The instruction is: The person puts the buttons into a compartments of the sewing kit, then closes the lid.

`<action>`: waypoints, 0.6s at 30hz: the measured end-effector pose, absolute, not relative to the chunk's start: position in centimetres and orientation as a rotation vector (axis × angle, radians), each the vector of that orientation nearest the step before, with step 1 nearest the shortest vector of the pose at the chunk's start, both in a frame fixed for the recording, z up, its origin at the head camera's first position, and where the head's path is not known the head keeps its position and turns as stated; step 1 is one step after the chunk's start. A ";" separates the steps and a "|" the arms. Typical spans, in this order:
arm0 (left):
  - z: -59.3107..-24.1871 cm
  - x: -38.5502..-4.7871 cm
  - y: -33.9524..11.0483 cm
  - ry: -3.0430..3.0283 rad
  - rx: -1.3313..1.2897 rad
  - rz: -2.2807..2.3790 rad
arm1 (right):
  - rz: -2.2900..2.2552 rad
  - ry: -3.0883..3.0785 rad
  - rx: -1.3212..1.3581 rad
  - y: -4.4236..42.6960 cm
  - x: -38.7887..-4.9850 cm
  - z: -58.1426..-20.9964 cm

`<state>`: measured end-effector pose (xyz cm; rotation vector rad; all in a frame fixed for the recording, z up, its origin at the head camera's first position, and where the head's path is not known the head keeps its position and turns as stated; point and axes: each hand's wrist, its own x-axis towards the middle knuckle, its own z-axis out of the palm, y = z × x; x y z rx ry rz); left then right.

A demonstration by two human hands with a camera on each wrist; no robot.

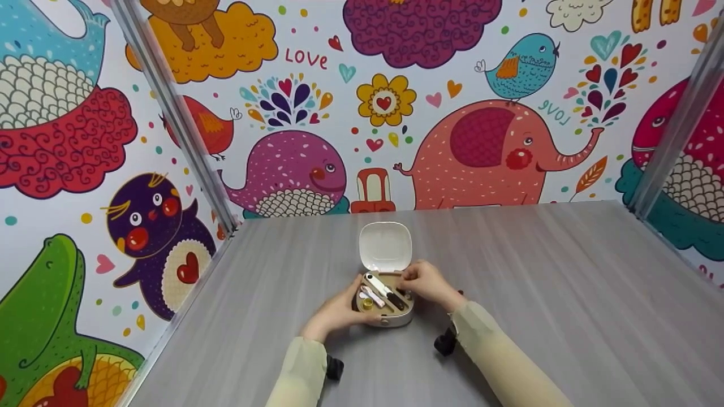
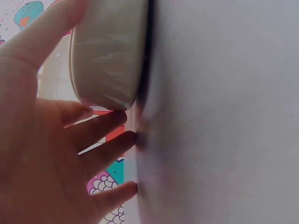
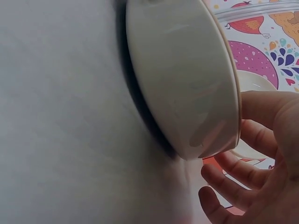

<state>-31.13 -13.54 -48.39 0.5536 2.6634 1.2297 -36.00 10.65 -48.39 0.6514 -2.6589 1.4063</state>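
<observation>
A small cream box (image 1: 394, 321) with rounded corners stands on the table, its white lid (image 1: 386, 246) raised at the back. Inside, a tan insert holds a slim white-and-black item (image 1: 384, 289), a small white tube-like piece (image 1: 372, 296) and a gold-coloured round piece (image 1: 367, 303). My left hand (image 1: 337, 312) grips the box's left side, thumb at the front and index finger at the back corner. My right hand (image 1: 425, 284) reaches over the right rim, fingertips in the back right of the insert. Whatever those fingertips touch is hidden, also in the right wrist view.
The grey table (image 1: 294, 254) extends around the box on all sides. Behind it rises a wall (image 1: 384, 51) printed with cartoon animals, with metal posts (image 1: 175, 113) at the corners. Black wrist devices (image 1: 445, 342) sit by both sleeves.
</observation>
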 end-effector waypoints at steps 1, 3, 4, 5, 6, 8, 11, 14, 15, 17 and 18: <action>-48.4 -31.1 -13.5 2.664 0.554 1.229 | 1.413 -2.662 0.644 10.7 -36.0 -48.3; -48.5 -31.2 -13.5 2.662 0.554 1.233 | 1.430 -2.660 0.619 10.9 -35.8 -48.3; -48.5 -31.3 -13.5 2.660 0.554 1.234 | 1.442 -2.659 0.600 11.2 -35.7 -48.2; -48.6 -31.3 -13.4 2.661 0.554 1.231 | 1.452 -2.660 0.583 11.4 -35.7 -48.2; -48.6 -31.3 -13.4 2.661 0.554 1.230 | 1.456 -2.653 0.571 11.8 -35.6 -48.2; -48.5 -31.2 -13.4 2.665 0.555 1.222 | 1.465 -2.636 0.546 12.6 -35.5 -48.2; -48.4 -31.1 -13.5 2.673 0.546 1.208 | 1.480 -2.621 0.499 14.2 -35.4 -48.2; -48.3 -31.0 -13.5 2.678 0.534 1.196 | 1.512 -2.609 0.478 15.9 -35.1 -48.4; -48.2 -31.0 -13.6 2.679 0.532 1.193 | 1.521 -2.609 0.479 16.5 -35.1 -48.5; -48.2 -31.0 -13.6 2.685 0.532 1.183 | 1.534 -2.615 0.504 17.8 -35.1 -48.6; -48.2 -31.0 -13.6 2.688 0.531 1.178 | 1.550 -2.617 0.521 18.5 -35.1 -48.7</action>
